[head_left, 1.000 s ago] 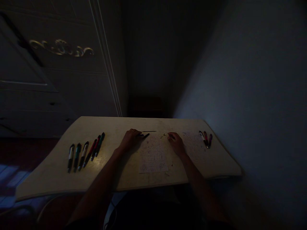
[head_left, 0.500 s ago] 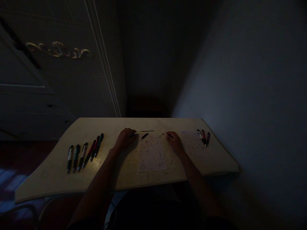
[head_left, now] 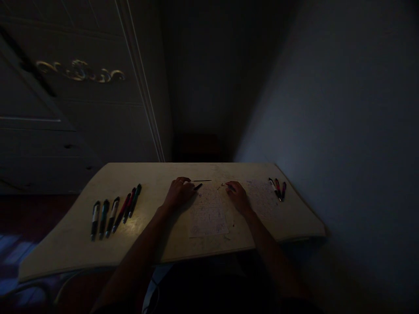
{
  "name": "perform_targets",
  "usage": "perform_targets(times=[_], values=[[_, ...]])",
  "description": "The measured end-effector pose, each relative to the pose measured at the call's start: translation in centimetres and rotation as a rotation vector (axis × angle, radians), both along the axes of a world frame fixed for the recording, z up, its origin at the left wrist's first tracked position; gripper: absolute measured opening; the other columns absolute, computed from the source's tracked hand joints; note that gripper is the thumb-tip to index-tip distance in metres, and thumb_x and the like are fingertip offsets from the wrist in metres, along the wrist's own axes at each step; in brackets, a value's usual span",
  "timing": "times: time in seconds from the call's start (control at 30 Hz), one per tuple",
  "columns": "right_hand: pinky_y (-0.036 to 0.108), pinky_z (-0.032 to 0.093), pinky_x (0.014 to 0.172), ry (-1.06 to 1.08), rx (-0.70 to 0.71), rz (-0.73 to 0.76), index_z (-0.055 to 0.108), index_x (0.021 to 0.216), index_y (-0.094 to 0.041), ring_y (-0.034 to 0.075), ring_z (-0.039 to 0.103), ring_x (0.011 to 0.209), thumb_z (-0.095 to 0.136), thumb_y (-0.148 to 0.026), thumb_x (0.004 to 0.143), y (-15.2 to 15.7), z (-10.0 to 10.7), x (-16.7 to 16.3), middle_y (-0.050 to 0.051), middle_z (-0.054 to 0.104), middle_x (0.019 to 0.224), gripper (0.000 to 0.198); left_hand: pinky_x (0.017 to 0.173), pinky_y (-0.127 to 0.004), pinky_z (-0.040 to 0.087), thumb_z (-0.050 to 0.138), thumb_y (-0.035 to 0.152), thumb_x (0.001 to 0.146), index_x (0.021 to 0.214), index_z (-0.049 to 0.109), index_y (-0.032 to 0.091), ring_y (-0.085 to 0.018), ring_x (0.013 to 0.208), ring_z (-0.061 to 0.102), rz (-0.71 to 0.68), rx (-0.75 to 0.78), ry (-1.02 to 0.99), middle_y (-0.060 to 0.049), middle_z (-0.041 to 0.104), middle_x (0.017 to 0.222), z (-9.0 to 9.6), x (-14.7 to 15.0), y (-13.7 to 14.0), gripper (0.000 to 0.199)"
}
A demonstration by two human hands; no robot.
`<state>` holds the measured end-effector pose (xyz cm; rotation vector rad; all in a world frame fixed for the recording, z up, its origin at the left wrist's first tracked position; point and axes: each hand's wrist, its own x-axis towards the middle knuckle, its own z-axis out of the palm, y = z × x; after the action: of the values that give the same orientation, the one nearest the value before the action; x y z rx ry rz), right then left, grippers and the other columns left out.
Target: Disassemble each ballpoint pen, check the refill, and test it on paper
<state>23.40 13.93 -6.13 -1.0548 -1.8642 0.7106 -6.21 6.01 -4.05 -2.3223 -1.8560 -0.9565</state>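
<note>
On the table, my left hand [head_left: 179, 192] is half curled, palm down, its fingertips at the near end of a short black pen part [head_left: 198, 186]. What lies under its fingers is hidden. A thin dark rod [head_left: 201, 180], like an ink refill, lies just beyond those fingertips. Over to the right, my right hand [head_left: 238, 197] has its fingers bent together around something small and dark that I cannot make out. Between the hands lies a sheet of paper [head_left: 208, 213] covered in writing. Tiny pieces [head_left: 221, 186] sit near my right fingertips.
Several pens [head_left: 113, 216] lie in a slanted row at the table's left. Three more pens [head_left: 278, 189] rest at the right, by a second written sheet [head_left: 262, 198]. A cabinet [head_left: 81, 117] stands behind on the left; a wall [head_left: 327, 131] borders the right side.
My left hand has slid to the right, up to the black pen part, and now covers the dark piece seen at its fingers before. My right hand has barely moved.
</note>
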Motion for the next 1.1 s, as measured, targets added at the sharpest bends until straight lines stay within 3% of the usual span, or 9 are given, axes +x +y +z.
perform_targets(times=[0.4, 0.7, 0.87, 1.1], values=[[0.041, 0.053, 0.096, -0.025, -0.022, 0.000, 0.067, 0.105, -0.021, 0.023, 0.065, 0.101, 0.056, -0.030, 0.085, -0.1, 0.3, 0.0, 0.010, 0.064, 0.110, 0.025, 0.093, -0.046, 0.047, 0.060, 0.026, 0.088, 0.095, 0.077, 0.022, -0.029, 0.108, 0.059, 0.004, -0.029, -0.054, -0.011, 0.070, 0.111, 0.5, 0.8, 0.4, 0.019], [0.042, 0.054, 0.094, -0.022, -0.016, -0.028, 0.066, 0.108, -0.021, 0.022, 0.065, 0.099, 0.054, -0.031, 0.086, 0.1, 0.4, -0.5, 0.011, 0.063, 0.112, 0.027, 0.091, -0.039, 0.049, 0.055, 0.025, 0.090, 0.097, 0.073, 0.019, -0.024, 0.097, 0.064, 0.072, 0.036, -0.254, -0.009, 0.074, 0.097, 0.4, 0.5, 1.2, 0.020], [0.042, 0.054, 0.091, -0.046, -0.001, -0.043, 0.066, 0.108, -0.020, 0.022, 0.065, 0.095, 0.053, -0.028, 0.085, 0.4, 0.3, -0.7, 0.011, 0.061, 0.110, 0.028, 0.089, -0.039, 0.050, 0.055, 0.021, 0.087, 0.094, 0.075, 0.020, -0.024, 0.094, 0.066, 0.033, -0.014, -0.229, -0.008, 0.075, 0.094, 0.4, 0.6, 1.1, 0.021], [0.042, 0.053, 0.094, -0.056, 0.045, -0.024, 0.069, 0.107, -0.023, 0.022, 0.063, 0.099, 0.052, -0.026, 0.086, 0.6, 0.0, -0.7, 0.009, 0.061, 0.108, 0.027, 0.092, -0.042, 0.049, 0.056, 0.024, 0.088, 0.093, 0.078, 0.021, -0.027, 0.104, 0.066, 0.005, -0.045, -0.138, -0.010, 0.075, 0.100, 0.0, 0.5, 1.3, 0.022]])
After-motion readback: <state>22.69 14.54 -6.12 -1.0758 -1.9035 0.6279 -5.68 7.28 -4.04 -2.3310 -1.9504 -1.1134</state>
